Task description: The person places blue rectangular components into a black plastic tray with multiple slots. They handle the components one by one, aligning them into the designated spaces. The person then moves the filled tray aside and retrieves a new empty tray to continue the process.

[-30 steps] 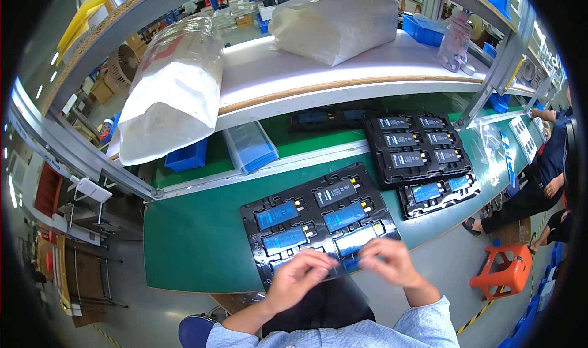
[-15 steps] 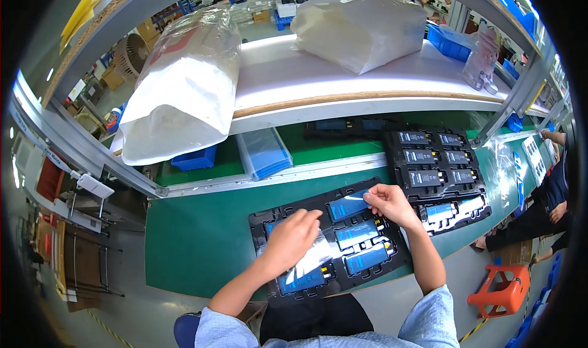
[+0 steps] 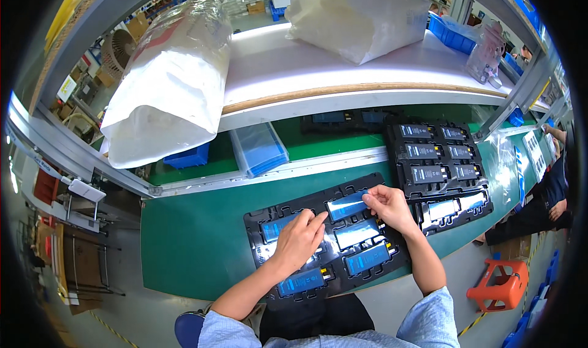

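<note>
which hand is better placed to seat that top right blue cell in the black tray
Right, probably. The right hand already pinches the right end of the blue cell over its slot in the black tray, while the left hand only rests fingertips near its left end, further back on the tray.

We see a factory assembly line: a long green workbench (image 3: 190,244), black trays (image 3: 438,158) of identical parts, metal shelving (image 3: 367,94), blue bins (image 3: 453,33), bulk bags (image 3: 171,85).

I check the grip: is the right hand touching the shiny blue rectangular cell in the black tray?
Touching. The head view shows right hand fingertips pinching the cell's right end.
</note>
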Demonstrator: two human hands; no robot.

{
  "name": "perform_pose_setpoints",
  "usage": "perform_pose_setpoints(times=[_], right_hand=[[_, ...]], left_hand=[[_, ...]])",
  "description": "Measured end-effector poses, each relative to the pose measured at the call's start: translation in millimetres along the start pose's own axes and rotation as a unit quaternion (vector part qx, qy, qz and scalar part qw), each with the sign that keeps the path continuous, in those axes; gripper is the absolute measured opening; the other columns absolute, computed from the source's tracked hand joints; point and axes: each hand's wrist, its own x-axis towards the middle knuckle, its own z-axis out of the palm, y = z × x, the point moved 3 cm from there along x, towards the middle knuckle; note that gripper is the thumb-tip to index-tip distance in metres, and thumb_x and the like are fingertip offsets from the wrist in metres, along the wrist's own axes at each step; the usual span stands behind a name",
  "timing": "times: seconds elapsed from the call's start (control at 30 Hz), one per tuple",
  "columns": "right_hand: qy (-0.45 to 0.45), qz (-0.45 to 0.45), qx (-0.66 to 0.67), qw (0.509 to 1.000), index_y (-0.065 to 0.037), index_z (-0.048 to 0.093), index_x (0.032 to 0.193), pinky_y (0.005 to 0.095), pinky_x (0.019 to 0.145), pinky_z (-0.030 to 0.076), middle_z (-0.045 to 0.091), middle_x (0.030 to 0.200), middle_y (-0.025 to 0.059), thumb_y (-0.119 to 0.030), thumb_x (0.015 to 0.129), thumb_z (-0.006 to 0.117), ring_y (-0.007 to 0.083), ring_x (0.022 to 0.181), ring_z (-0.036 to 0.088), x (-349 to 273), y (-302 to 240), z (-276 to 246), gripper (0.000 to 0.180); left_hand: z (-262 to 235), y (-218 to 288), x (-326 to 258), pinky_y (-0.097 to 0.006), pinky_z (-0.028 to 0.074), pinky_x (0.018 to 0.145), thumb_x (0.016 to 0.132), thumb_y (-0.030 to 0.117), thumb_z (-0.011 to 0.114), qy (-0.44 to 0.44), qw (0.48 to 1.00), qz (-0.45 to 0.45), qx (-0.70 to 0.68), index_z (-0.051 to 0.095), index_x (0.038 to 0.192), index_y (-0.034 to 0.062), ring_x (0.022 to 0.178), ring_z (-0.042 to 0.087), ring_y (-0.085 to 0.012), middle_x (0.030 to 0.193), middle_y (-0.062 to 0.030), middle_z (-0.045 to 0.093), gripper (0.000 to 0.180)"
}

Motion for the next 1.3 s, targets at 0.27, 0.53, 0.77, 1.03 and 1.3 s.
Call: perform_pose_setpoints(times=[0.27,0.53,0.77,1.03,1.3], right_hand=[[0.009,-0.002,-0.004,1.0,0.002,0.064,0.089,0.0194,0.052,0.044,0.061,0.068,-0.0012,-0.018,0.09,0.066,0.0036,0.058,0.055,0,1,1,0.02],[0.018,0.0,-0.01,1.0,0.004,0.066,0.087,0.0216,0.051,0.046,0.062,0.065,0.0012,-0.017,0.088,0.067,0.0055,0.056,0.057,0,-3,1,0.021],[0.019,-0.005,-0.029,0.999,0.003,0.065,0.086,0.0216,0.051,0.045,0.062,0.065,0.0011,-0.018,0.088,0.067,0.0052,0.056,0.057,-1,-7,2,0.021],[0.037,-0.024,-0.062,0.997,0.005,0.066,0.085,0.0234,0.051,0.046,0.062,0.062,0.0039,-0.015,0.086,0.068,0.0059,0.055,0.057,1,-4,4,0.02],[0.09,-0.145,-0.196,0.966,0.002,0.066,0.083,0.0304,0.053,0.049,0.064,0.066,0.0108,-0.011,0.081,0.068,0.0193,0.055,0.062,-5,-16,12,0.013]], left_hand=[[1,-1,0,-0.036,0.05,0.063,0.084,0.01,0.064,0.014,1.0,-0.005,-0.008,0.066,0.109,0.005,0.07,0.059,-0.0248,0.084,-0.0085,0.052,0.026],[1,0,1,-0.036,0.05,0.062,0.083,0.01,0.064,0.016,1.0,0.0,0.004,0.066,0.108,0.0056,0.069,0.06,-0.0255,0.083,-0.0084,0.052,0.025],[2,4,3,-0.036,0.05,0.063,0.08,0.007,0.064,-0.011,0.998,0.019,0.051,0.062,0.117,0.0093,0.071,0.058,-0.0242,0.083,-0.0085,0.049,0.037],[4,7,5,-0.036,0.048,0.062,0.076,0.006,0.064,-0.046,0.993,0.05,0.099,0.062,0.121,0.0124,0.07,0.053,-0.0231,0.081,-0.0077,0.042,0.045],[5,8,5,-0.036,0.049,0.063,0.077,0.006,0.063,-0.051,0.991,0.058,0.108,0.061,0.121,0.0102,0.071,0.054,-0.0235,0.082,-0.0083,0.042,0.044]])
